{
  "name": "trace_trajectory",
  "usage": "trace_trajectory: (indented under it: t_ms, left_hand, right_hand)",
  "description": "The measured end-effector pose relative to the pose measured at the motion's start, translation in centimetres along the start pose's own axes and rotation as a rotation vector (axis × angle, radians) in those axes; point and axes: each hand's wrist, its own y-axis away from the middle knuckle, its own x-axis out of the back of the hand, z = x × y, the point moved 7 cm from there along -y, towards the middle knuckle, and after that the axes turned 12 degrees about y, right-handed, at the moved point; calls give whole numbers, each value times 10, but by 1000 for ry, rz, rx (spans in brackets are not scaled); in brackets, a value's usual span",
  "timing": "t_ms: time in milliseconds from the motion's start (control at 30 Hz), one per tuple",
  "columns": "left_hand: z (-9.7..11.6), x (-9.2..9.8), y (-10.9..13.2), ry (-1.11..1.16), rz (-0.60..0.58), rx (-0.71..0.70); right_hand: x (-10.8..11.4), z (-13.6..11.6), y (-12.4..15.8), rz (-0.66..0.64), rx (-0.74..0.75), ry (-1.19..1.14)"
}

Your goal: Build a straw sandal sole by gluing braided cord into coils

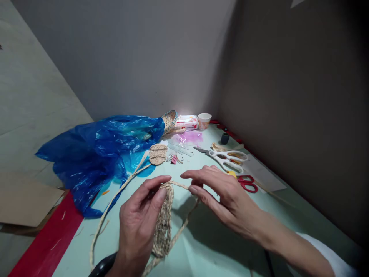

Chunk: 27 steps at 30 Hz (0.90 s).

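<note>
My left hand point(137, 217) is closed on the upper end of a long, oval woven straw piece point(163, 227), thumb on its near face. From its top edge a twisted straw cord point(181, 185) runs right to my right hand point(227, 198), pinched between thumb and fingers. The cord then hangs in a loop below that hand and back behind the piece's lower end. Beyond my hands lies a smaller woven straw piece point(158, 154) with dark lines across it. A long straw strand curves from it down past my left wrist.
A crumpled blue plastic bag point(98, 154) spreads at the left. White-handled scissors point(225, 157) and red-handled scissors point(247, 183) lie to the right. At the back stand a paper cup point(204, 121), a tissue pack point(187, 122) and a dark thread spool point(225, 138). Walls close off the back and right.
</note>
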Motion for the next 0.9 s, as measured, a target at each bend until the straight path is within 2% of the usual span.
trace_trajectory:
  t_ms: [233,433,667,900]
  left_hand:
    - [-3,3,4,-14,56,28]
    - [-1,3,5,-80,69,15]
    - [-1,5,7,-116,89,-69]
    - [-3,6,6,-107,142,-50]
  right_hand:
    - [-3,-11,11,106,-10,-102]
    - [-6,-19,16,128,-46,-128]
    - [-1,-25,17,189,-40,-138]
    - [-6,-31,19,196,-1,-128]
